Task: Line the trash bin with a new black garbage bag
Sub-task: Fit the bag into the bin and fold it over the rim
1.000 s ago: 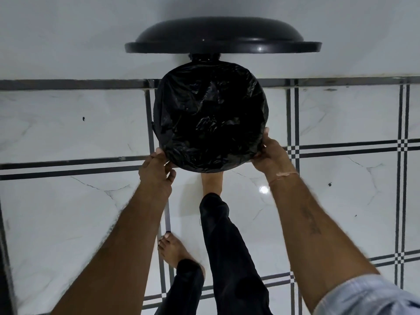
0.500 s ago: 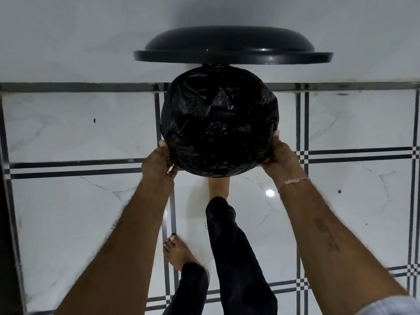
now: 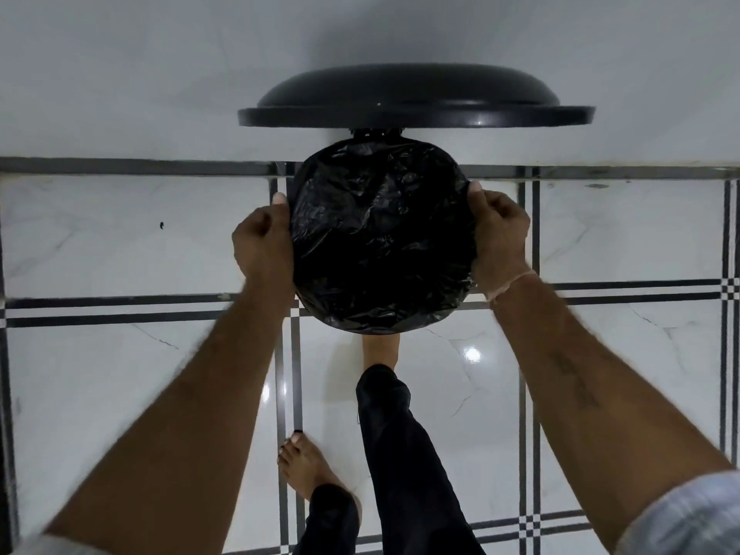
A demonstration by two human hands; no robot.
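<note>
Gripping bag [image 3: 380, 234] at opposite sides with left hand [image 3: 262, 242] and right hand [image 3: 498, 238], fingers [image 3: 502, 206] curled round its edge, below raised lid [image 3: 412, 94].

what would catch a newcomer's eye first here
The black garbage bag, glossy and crumpled, sits dead centre as a round dark disc. The left hand and right hand grip its edge on opposite sides. The raised black lid stands behind it against the white wall.
</note>
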